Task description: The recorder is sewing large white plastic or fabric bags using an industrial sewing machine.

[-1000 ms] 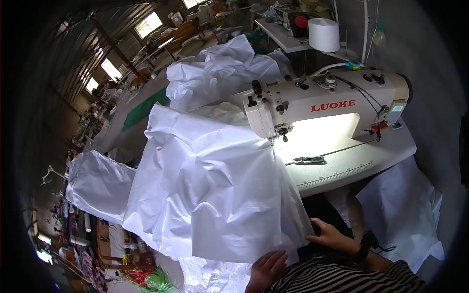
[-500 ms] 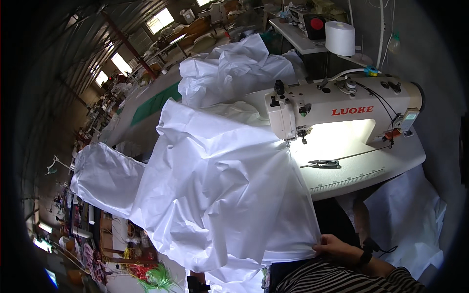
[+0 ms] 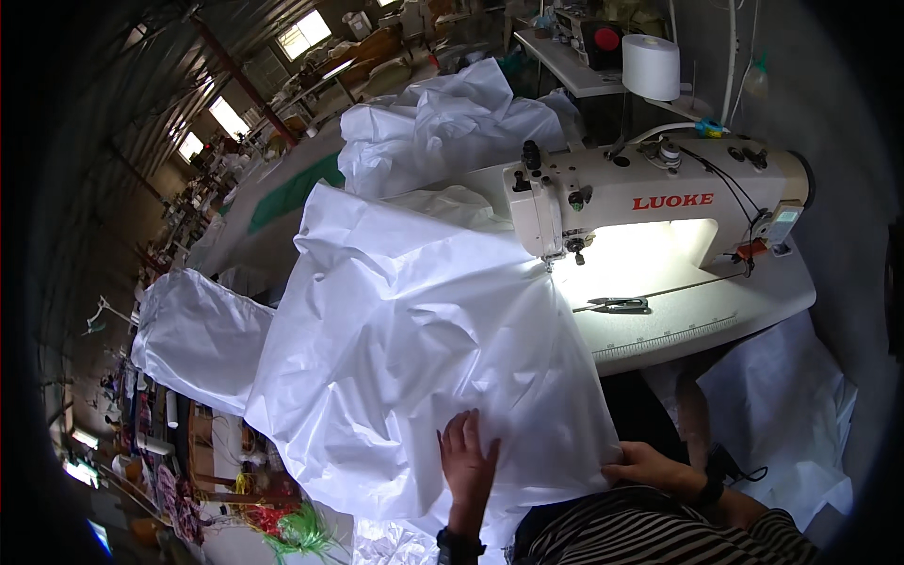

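Observation:
A large sheet of shiny white fabric (image 3: 405, 348) drapes from the sewing machine (image 3: 603, 184) down toward my lap, creased all over. Its right edge runs up to the needle area of the machine. My left hand (image 3: 468, 463) lies on the lower part of the fabric, fingers stretched out and holding nothing. At the lower right corner of the sheet, my right hand (image 3: 645, 468) pinches the fabric's edge between thumb and fingers. Thread snips (image 3: 619, 305) rest on the lit machine bed (image 3: 678, 325), right of the needle.
More white fabric (image 3: 443, 122) is heaped behind the machine, and another piece (image 3: 777, 414) hangs below the table at right. A white thread cone (image 3: 651, 68) stands at the back. Green and red strands (image 3: 301, 529) lie at lower left.
My left hand has come into view from the lower edge and now touches the fabric. My right hand keeps its pinch on the edge. The whole view has shifted slightly.

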### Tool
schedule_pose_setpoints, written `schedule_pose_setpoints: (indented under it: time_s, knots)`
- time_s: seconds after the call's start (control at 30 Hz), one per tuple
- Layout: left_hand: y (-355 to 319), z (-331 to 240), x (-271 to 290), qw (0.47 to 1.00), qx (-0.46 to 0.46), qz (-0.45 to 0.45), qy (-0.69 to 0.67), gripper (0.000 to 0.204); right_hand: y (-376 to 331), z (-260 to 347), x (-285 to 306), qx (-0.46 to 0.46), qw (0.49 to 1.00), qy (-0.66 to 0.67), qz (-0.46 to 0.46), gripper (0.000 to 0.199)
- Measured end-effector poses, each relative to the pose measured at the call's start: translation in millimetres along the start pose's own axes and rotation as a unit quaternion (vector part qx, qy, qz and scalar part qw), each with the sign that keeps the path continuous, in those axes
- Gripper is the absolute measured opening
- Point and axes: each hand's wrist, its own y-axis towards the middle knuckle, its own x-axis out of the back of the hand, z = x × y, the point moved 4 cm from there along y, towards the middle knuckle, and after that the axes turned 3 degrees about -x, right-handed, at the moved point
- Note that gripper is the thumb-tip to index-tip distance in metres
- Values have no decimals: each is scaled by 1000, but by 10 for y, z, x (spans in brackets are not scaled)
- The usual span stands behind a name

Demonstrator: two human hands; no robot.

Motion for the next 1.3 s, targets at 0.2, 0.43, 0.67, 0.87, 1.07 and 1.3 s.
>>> schedule_pose_setpoints:
  time_s: [0.2, 0.43, 0.67, 0.87, 1.07, 1.3]
  knots:
    - [202, 398, 474, 960, 115, -41, -250, 4, -418, 802, 26, 299, 849, -308, -309, 29]
    - [47, -70, -45, 982, -66, 143, 107, 35, 149, 1074, -566, 243, 935, -256, -29, 31]
    - [656, 547, 945, 982, 84, -52, -163, 12, 833, 678, -552, 238, 962, -133, 36, 47]
    - [912, 510, 1110, 980, 21, -126, -151, 16, 1262, 980, -1056, 215, 975, 26, 57, 60]
    - [813, 293, 1177, 986, 18, -61, -152, 17, 1437, 990, -1363, 258, 965, -22, 35, 29]
    - [-237, -11, 393, 882, 108, 271, -370, 27, -57, 767, -914, 319, 939, -100, 75, 15]
